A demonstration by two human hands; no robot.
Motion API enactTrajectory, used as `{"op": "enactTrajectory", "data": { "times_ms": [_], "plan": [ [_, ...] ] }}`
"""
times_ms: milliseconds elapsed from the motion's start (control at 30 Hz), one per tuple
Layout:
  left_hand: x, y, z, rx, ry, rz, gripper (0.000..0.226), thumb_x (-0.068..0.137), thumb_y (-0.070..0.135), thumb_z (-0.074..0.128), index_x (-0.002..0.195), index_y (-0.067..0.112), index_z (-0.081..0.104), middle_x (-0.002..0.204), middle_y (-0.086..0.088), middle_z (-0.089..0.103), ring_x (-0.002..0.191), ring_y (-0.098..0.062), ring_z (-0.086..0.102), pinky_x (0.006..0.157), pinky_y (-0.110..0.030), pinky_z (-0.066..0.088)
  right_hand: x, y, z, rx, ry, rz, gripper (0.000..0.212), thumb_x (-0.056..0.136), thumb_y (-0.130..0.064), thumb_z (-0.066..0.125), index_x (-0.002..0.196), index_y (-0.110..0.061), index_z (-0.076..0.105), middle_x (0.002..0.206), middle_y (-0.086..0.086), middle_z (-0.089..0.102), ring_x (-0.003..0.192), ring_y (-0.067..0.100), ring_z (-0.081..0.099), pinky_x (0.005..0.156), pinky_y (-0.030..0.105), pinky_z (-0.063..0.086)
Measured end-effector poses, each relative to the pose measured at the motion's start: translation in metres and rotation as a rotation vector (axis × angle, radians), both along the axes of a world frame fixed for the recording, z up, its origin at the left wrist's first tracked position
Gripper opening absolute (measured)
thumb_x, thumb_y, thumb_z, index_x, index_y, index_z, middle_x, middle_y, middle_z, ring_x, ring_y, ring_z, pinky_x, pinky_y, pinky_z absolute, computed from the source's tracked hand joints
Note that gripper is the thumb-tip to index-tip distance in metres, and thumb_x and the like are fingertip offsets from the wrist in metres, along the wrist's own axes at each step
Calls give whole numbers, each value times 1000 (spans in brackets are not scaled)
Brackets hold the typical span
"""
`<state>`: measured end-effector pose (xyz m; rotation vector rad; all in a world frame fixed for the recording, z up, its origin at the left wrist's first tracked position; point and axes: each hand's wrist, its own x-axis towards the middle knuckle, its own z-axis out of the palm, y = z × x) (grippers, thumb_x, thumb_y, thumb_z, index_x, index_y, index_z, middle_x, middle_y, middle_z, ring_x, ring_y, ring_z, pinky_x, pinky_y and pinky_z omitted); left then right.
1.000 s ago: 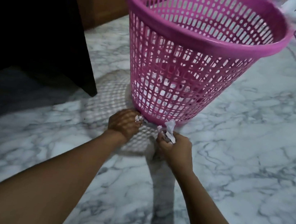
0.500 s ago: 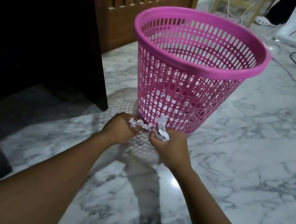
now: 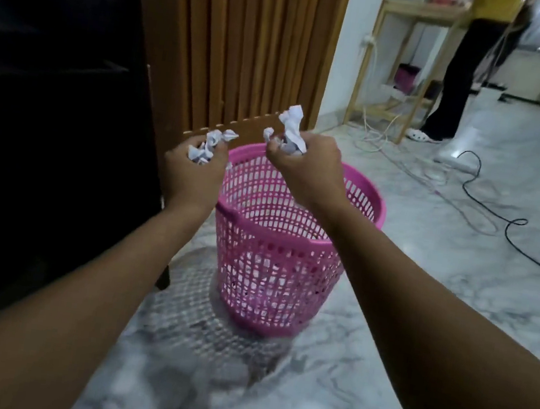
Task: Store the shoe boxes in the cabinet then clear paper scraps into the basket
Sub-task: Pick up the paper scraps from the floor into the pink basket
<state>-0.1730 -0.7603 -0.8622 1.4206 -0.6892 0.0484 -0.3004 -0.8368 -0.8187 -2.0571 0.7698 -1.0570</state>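
1. The pink basket (image 3: 274, 266) stands upright on the marble floor (image 3: 455, 297), in the middle of the view.
2. The left hand (image 3: 194, 167), at 10 o'clock from the basket, has its fingers curled round the left wad (image 3: 211, 146) of white paper scraps. It is level with the left rim or just outside it.
3. The right hand (image 3: 304, 167), at 12 o'clock, has its fingers and thumb closed on the right wad (image 3: 292, 128). It is held above the open mouth.
4. Pale shapes show through the mesh low down, probably paper already dropped in.
5. No shoe boxes are in view. The dark cabinet (image 3: 51, 107) at 9 o'clock shows nothing of its inside, so I cannot tell whether that part is done.
6. By my reading the task is near its end, with 2 handfuls lifted but not yet let go. No loose scraps show on the visible floor, though it is blurred near the basket's foot.
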Motion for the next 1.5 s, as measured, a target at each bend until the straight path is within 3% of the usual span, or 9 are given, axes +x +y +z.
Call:
{"op": "enactTrajectory", "data": {
  "times_ms": [200,400,500,567,700,800,967,1067,1500],
  "plan": [
    [-24,-84,18,310,-33,-200,17,90,37,66,93,21,67,83,-4,72,75,-23,71,67,-38,57,-23,-80,-15,213,2,-224,19,96,-23,62,96,-5,69,67,-1,62,50,1,57,34,9,33],
    [-23,-102,16,947,-244,-433,47,95,44,58,133,17,53,103,0,64,88,-16,64,71,-26,50,-25,-98,-28,317,162,-166,36,96,-40,57,124,-17,57,75,-8,61,62,3,61,48,17,41],
    [-14,-86,4,950,-296,-301,42,94,30,58,135,21,51,110,-3,61,107,-22,62,95,-45,52,-33,-100,-35,318,271,-164,46,95,-41,61,135,-19,52,76,-6,66,62,7,68,53,21,53],
    [-8,-73,-14,975,-303,-43,51,88,25,63,136,28,45,138,-13,42,137,-34,33,114,-60,25,-36,-99,-41,227,349,-208,41,94,-40,62,130,-20,56,79,-6,67,67,11,71,66,30,60],
    [8,-49,-29,819,183,-5,50,87,8,61,133,11,42,124,-17,54,104,-36,62,82,-53,58,-44,-94,-54,57,637,-397,33,89,-47,63,115,-26,63,104,-4,65,110,20,62,115,60,26],
    [8,-35,-27,727,287,3,37,91,3,54,128,1,52,104,-18,65,86,-34,68,68,-44,61,-49,-89,-60,73,722,-441,52,85,-44,66,131,-25,52,145,11,42,139,32,36,117,63,18],
    [-6,18,-26,665,316,102,40,85,0,56,125,5,58,103,-16,68,85,-34,69,72,-46,61,-53,-68,-56,141,521,-455,47,83,-27,68,125,-12,53,124,16,53,107,35,59,89,45,54],
    [-9,71,-25,654,336,168,35,83,0,57,118,5,63,101,-17,70,84,-34,69,67,-40,59,-51,-44,-50,148,481,-399,26,88,-21,67,106,-4,60,94,9,61,81,30,61,65,30,45],
    [-8,244,-15,563,439,481,37,86,-3,50,119,6,65,94,-16,67,75,-29,65,55,-30,50,22,35,-42,251,490,-72,24,92,-20,67,85,3,67,70,13,58,53,17,49,48,24,31]
  ]
}}
